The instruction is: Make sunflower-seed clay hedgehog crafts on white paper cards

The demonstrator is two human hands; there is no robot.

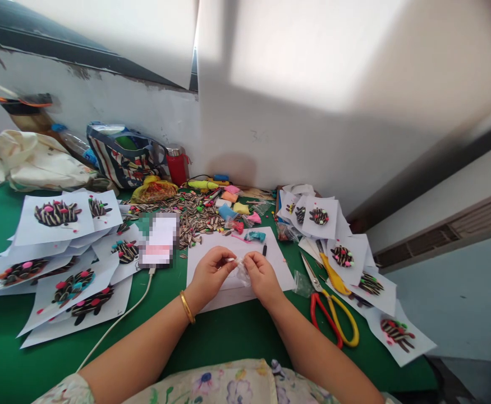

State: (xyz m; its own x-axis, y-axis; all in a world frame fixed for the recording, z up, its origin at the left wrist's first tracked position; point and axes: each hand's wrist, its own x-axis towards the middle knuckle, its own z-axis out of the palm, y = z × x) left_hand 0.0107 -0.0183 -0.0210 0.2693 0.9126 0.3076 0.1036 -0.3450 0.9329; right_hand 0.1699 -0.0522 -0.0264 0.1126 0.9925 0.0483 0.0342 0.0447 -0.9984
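A small crumpled clear plastic bag (242, 274) is stretched between my two hands above white paper (209, 241). My left hand (212, 274), with a gold bangle at its wrist, pinches one side of it; a bit of white shows at the fingertips. On the other side, the fingers of my right hand (262, 276) are closed on the plastic. What the bag holds, if anything, I cannot make out. Just beyond my hands lie a blue clay packet (255, 236) and a black pen (264, 249).
Sunflower seeds (194, 213) are heaped behind the paper, beside colourful clay packets (227, 212). Scissors (327, 303) lie at right. Sheets with seed pictures stack up left (60, 224) and right (342, 255). A phone (159, 241) with a cable stands left; a red flask (177, 165) is behind.
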